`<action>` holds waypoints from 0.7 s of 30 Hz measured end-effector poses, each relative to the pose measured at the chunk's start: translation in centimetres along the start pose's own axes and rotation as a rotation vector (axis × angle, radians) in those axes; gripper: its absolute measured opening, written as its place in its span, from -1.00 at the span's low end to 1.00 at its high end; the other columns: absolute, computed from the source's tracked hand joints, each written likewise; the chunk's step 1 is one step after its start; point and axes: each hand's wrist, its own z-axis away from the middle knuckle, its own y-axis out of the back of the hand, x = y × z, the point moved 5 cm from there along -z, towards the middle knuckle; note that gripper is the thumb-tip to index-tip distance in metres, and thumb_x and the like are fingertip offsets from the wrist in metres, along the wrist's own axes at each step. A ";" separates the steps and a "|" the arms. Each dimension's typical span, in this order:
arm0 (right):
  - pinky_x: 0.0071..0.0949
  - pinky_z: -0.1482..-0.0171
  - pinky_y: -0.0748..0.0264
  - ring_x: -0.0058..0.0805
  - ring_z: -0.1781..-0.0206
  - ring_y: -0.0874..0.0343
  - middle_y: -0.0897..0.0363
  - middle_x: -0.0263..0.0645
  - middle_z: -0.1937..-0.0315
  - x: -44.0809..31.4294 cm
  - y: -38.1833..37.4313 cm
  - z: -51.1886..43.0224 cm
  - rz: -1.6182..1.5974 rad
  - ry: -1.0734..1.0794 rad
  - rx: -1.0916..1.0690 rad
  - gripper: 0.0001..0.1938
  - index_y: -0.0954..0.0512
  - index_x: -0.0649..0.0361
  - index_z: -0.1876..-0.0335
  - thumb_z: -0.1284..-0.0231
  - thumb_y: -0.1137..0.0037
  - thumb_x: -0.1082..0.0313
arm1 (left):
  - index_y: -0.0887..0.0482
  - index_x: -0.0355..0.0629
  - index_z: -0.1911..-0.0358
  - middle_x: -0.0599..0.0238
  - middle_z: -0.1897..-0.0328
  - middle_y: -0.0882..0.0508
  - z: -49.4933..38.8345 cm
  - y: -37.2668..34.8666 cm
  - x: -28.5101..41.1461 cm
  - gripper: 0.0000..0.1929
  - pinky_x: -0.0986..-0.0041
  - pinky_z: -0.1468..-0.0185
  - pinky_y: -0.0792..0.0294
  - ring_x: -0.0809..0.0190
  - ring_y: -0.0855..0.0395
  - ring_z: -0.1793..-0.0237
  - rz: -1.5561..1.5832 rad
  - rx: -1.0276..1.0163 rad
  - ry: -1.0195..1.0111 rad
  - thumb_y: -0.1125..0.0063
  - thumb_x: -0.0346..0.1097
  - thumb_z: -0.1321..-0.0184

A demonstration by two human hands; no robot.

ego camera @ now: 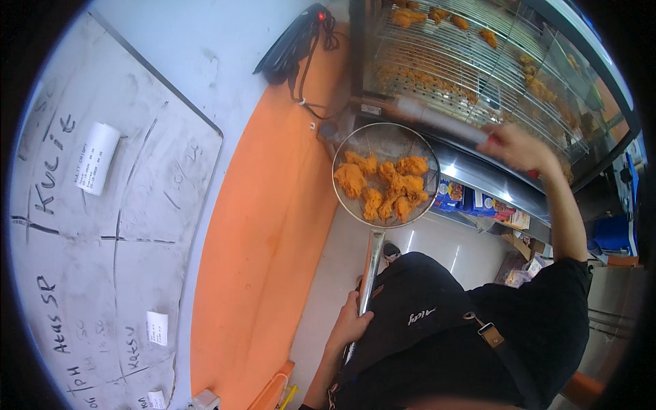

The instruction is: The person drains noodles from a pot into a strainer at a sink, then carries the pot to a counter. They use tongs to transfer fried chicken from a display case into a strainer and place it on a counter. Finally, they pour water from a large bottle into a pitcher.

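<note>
My left hand (352, 319) grips the long metal handle of a round wire-mesh skimmer (377, 246) in front of my body. Several pieces of golden fried chicken (394, 187) lie in its mesh bowl, held level at the front of the display warmer (428, 125). At the right, my right hand (512, 146) is closed around a long pale tool (441, 118) with red on its handle. Motion blurs the tool, so its exact kind is unclear. Its far end is across the warmer's front edge.
Fried pieces (408, 17) and crumbs lie on the warmer's wire racks (441, 46). Packets (479, 201) fill a shelf beneath it. An orange wall panel (256, 230) and a marked whiteboard (154, 205) stand left. A black cable (307, 66) hangs near the warmer.
</note>
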 end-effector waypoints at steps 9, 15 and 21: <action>0.03 0.04 -0.64 0.11 0.10 -0.72 -0.71 0.11 0.28 -5.0 -12.8 -8.9 0.375 0.206 -0.341 -0.60 -0.61 0.26 0.06 -0.33 -0.17 0.00 | -0.34 -0.30 -0.23 -0.17 -0.02 -0.66 -0.2 -0.7 -1.0 -0.44 0.25 -0.16 -0.46 -0.01 -0.67 -0.07 0.060 0.015 -0.057 -0.26 -0.40 -0.17; -0.02 0.02 -0.61 0.07 0.07 -0.71 -0.71 0.06 0.28 -4.5 -13.4 -12.1 0.354 0.277 -0.359 -0.64 -0.63 0.24 0.07 -0.32 -0.16 0.05 | -0.32 -0.36 -0.30 -0.36 -0.17 -0.61 -0.2 -0.8 -1.0 -0.35 0.16 -0.34 -0.37 -0.26 -0.60 -0.24 0.042 0.006 -0.016 -0.25 -0.30 -0.13; -0.07 -0.05 -0.55 0.02 0.04 -0.68 -0.71 0.04 0.14 -0.5 -9.3 -10.7 0.138 0.192 -0.428 -0.54 -0.63 0.30 -0.08 -0.32 -0.15 0.02 | -0.34 -0.36 -0.26 -0.39 -0.18 -0.59 0.1 -0.4 -0.4 -0.36 0.15 -0.33 -0.37 -0.26 -0.58 -0.27 0.037 -0.006 0.019 -0.27 -0.30 -0.11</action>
